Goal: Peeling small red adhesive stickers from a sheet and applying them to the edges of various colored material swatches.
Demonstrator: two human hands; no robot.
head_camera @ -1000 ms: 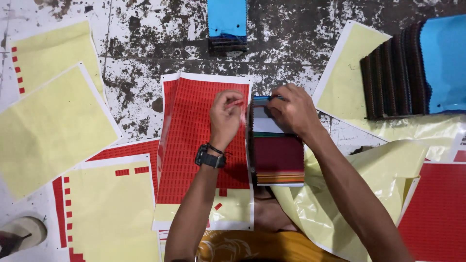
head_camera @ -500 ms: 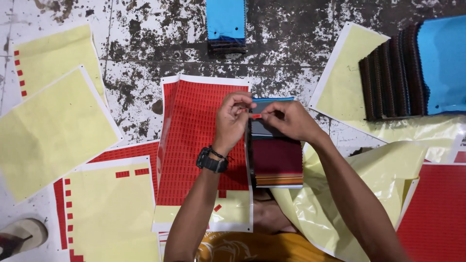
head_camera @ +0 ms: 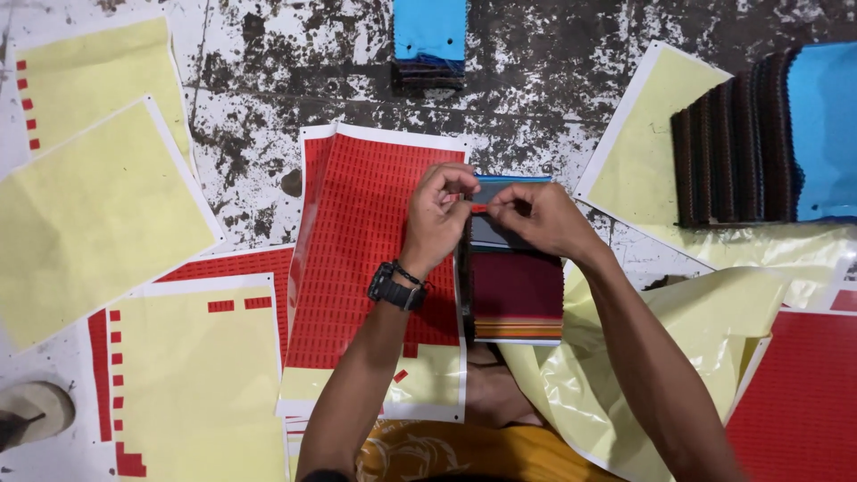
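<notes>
My left hand [head_camera: 437, 214] and my right hand [head_camera: 536, 219] meet over the top of a stack of fabric swatches [head_camera: 516, 286], pinching a small red sticker [head_camera: 479, 208] between their fingertips. The stack shows a dark grey piece on top, then maroon, with coloured edges at the bottom. A sheet of small red stickers [head_camera: 357, 241] lies just left of the stack, under my left forearm, which wears a black watch [head_camera: 393, 287].
Yellow backing sheets [head_camera: 98, 214] with few stickers left lie at the left and lower left. A fanned swatch pile with a blue top [head_camera: 768, 134] sits at the right, another blue-topped stack [head_camera: 430, 40] at the top. Crumpled yellow paper [head_camera: 643, 357] lies right.
My left hand lifted off the sticker sheet and moved right to meet my right hand; both now pinch the red sticker above the swatch stack.
</notes>
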